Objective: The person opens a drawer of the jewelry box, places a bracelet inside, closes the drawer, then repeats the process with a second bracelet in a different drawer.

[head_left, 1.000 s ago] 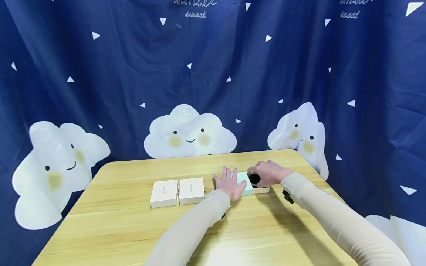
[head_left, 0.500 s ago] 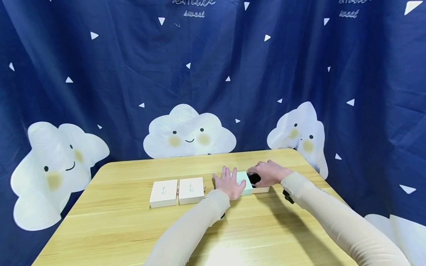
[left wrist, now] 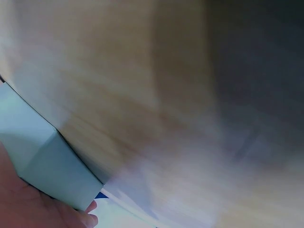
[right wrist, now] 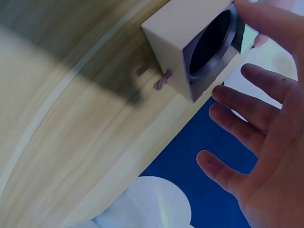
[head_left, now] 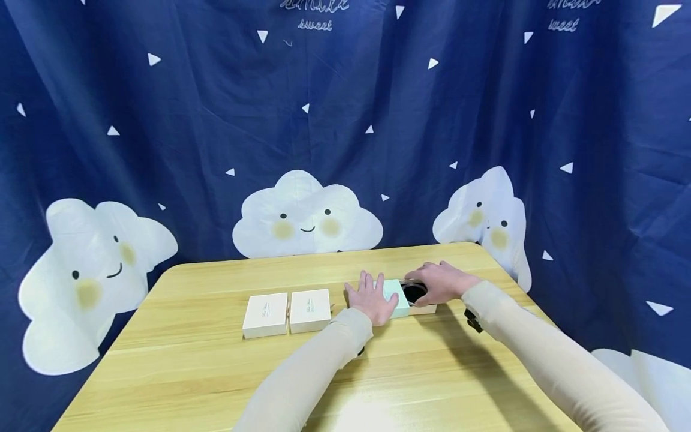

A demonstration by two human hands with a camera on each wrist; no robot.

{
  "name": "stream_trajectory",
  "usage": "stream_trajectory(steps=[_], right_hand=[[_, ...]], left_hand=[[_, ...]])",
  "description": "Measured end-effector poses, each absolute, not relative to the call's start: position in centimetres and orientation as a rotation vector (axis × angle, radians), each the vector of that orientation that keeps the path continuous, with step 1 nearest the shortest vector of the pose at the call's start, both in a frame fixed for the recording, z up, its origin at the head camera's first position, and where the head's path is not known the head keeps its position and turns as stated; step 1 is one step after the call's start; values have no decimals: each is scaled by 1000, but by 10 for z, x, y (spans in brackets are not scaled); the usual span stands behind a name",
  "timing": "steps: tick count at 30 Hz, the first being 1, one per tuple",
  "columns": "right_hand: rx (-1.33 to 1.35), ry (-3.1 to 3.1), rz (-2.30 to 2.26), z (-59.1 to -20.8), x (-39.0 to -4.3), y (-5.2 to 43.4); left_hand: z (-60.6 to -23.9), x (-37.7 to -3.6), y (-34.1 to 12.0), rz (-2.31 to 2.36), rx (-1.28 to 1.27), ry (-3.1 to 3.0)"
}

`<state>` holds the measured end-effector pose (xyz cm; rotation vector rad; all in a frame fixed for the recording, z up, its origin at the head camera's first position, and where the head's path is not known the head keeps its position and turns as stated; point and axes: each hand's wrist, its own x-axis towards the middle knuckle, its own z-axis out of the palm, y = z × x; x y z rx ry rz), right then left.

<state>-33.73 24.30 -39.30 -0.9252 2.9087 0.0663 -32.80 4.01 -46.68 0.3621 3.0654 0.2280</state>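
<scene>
My left hand [head_left: 372, 300] lies flat on a mint-green box sleeve [head_left: 398, 300] at the middle right of the wooden table [head_left: 216, 372]. The left wrist view shows the sleeve's corner [left wrist: 42, 161] beside that hand [left wrist: 28, 209]. A cream drawer [head_left: 426, 309] sticks out of the sleeve's right end, with a round black item [head_left: 414, 293] set in it. My right hand [head_left: 444, 282] hovers over the drawer. In the right wrist view its fingers [right wrist: 247, 107] are spread and straight beside the drawer [right wrist: 175, 33] and the black round item [right wrist: 211, 40]. A small ribbon tab [right wrist: 164, 80] hangs from the drawer front.
Two shut white boxes [head_left: 266, 314] [head_left: 310, 309] sit side by side left of my left hand. A dark blue curtain with cloud faces [head_left: 308, 216] hangs behind the table. The table's right edge [head_left: 513, 282] is close to my right arm.
My right hand has eased off the black round item and shifted slightly right, leaving more of it showing. The left hand and the boxes have not moved.
</scene>
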Motion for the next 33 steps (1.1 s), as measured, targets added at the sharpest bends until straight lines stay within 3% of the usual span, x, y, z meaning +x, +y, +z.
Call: stream_trajectory(steps=[33], right_hand=[[-732,2833,41,-402,-344,262]], left_hand=[[-472,-332,41,182,359,3059]])
